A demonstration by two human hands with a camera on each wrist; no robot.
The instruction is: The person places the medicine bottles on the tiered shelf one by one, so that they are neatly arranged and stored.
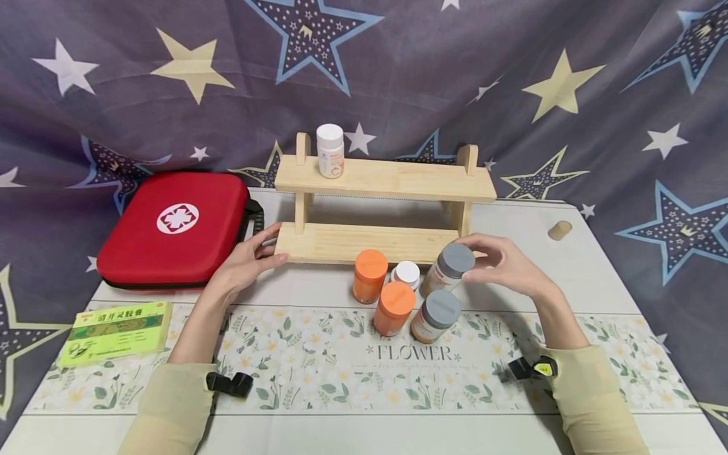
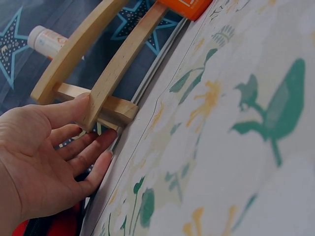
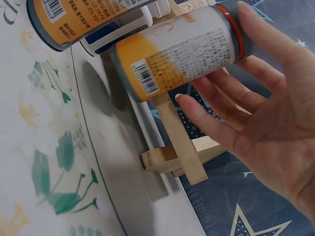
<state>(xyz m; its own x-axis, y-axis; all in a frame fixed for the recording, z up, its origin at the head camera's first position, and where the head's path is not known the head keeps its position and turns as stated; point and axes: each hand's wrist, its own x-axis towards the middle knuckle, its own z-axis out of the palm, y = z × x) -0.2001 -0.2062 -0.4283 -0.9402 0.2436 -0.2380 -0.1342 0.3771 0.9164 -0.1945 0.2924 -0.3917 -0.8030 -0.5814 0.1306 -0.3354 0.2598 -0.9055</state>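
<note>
A two-tier wooden rack (image 1: 364, 243) stands at the back of the table. My left hand (image 1: 246, 264) grips the left end of its lower board, thumb (image 2: 71, 109) on one face and fingers around the end. At the rack's right end, my right hand (image 1: 507, 264) holds a grey-lidded pill bottle (image 3: 179, 51) by its lid end, with its base off the table. Beside it stand another grey-lidded bottle (image 1: 436, 316), two orange bottles (image 1: 371, 275) and a small bottle with a white cap (image 1: 406, 273). On the upper board is a white pill bottle (image 1: 331, 151).
A red first-aid case (image 1: 170, 234) lies at the left, close to my left hand. In front of it is a green medicine box (image 1: 116, 332). A small wooden peg (image 1: 560, 230) lies at the far right. Behind the table hangs a starry cloth (image 1: 409, 76).
</note>
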